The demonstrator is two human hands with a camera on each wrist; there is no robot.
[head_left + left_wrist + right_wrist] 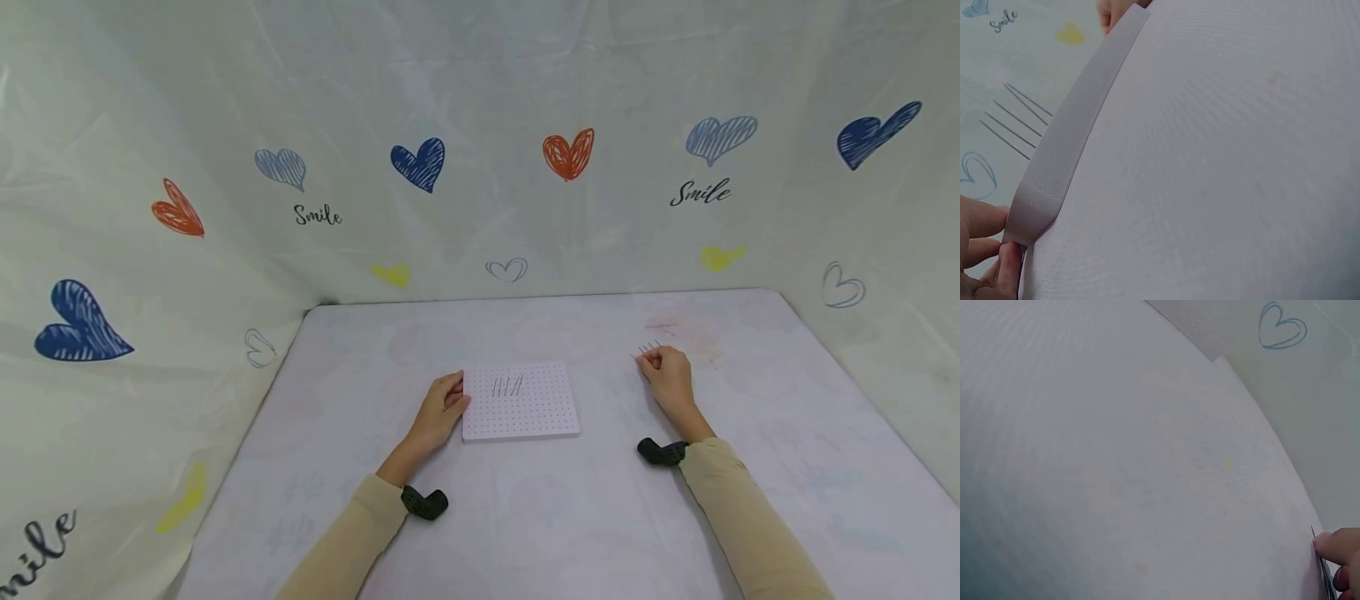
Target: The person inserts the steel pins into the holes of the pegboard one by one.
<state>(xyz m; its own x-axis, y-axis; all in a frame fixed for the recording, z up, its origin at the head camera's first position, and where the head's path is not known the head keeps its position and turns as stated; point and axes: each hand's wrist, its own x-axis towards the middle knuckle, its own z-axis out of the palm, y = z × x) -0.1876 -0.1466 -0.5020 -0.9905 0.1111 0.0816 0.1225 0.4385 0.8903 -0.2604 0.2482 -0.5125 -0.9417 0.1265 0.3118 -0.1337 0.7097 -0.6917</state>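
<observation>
A white perforated board (540, 417) lies on the table, with several thin dark metal pins (507, 387) standing upright in a row of its holes. My left hand (438, 412) holds the board's left edge between thumb and fingers; the left wrist view shows the fingers (982, 219) at the board's corner. To the right of the board, my right hand (670, 379) pinches at a thin metal pin (1313, 532), whose tip pokes out past the fingertip. More thin pins (649, 347) show just beyond the right fingertips, partly hidden by the hand.
The white table (517, 517) has a back edge close to a pale curtain (480, 92) printed with hearts and words. Both wrists carry small black devices (425, 503) over beige sleeves. Faint reddish marks (663, 326) show on the tabletop beyond my right hand.
</observation>
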